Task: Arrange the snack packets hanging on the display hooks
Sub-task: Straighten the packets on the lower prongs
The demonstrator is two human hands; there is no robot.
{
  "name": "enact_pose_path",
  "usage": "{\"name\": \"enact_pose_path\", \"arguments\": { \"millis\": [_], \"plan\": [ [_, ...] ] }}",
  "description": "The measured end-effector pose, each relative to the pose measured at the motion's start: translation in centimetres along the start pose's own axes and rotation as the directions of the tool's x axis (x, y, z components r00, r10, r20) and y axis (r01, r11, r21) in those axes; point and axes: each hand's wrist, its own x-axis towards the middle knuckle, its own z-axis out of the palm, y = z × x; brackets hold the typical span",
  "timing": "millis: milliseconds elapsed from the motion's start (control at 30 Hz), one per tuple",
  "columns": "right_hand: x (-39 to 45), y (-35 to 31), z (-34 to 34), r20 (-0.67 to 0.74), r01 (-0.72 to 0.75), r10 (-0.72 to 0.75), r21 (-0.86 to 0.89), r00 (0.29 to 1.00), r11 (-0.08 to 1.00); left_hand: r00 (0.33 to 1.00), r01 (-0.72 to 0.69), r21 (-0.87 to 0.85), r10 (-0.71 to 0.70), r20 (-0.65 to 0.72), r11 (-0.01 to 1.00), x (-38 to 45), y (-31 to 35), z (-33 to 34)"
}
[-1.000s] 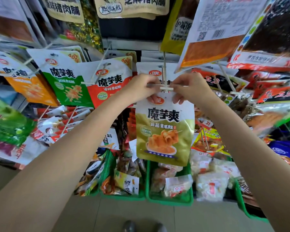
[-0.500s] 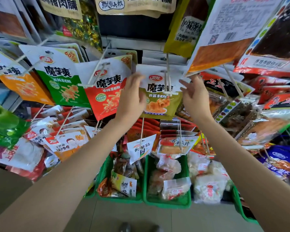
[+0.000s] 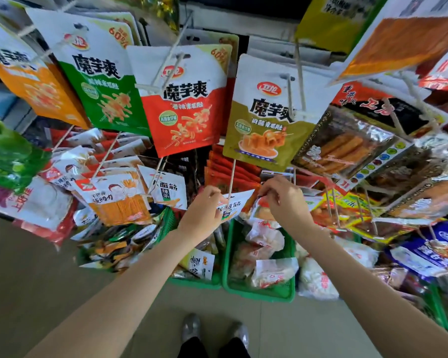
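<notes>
Glossy foil pouches filled most of the rack: an orange pouch, a green pouch, a red pouch and an olive pouch hung side by side on the upper hooks, faces out, I'd guess so shoppers could read them. Below sat green baskets of loose packs on the floor, handy for overflow.

Smaller stuff hung on the lower row. Both hands had gone to a white packet on the hook under the olive pouch. The left hand had its grip closed on the packet's left edge, thumb and fingers pinching it. The right hand was curled at the packet's right side, fingertips tight together on something small there, though I couldn't tell whether it was the same packet or the orange one behind. Holding both sides probably made it easier to square the packet up on its peg. Looked like that row was mid-tidy, with the neighbours to the left hanging a bit skewed.
</notes>
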Motion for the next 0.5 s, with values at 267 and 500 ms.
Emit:
{"name": "enact_pose_path", "arguments": {
  "millis": [267, 500],
  "plan": [
    [4.6, -7.1, 1.5, 0.021, 0.253, -0.254, 0.057, 0.967, 0.966, 0.976, 0.121, -0.009, -0.120, -0.182, 0.993, -1.6, -3.5, -5.1],
    [11.1, -12.8, -0.6, 0.059, 0.269, -0.265, -0.100, 0.963, 0.958, 0.927, 0.101, 0.009, -0.091, -0.363, 0.995, -1.6, -4.7, -11.5]
  ]
}}
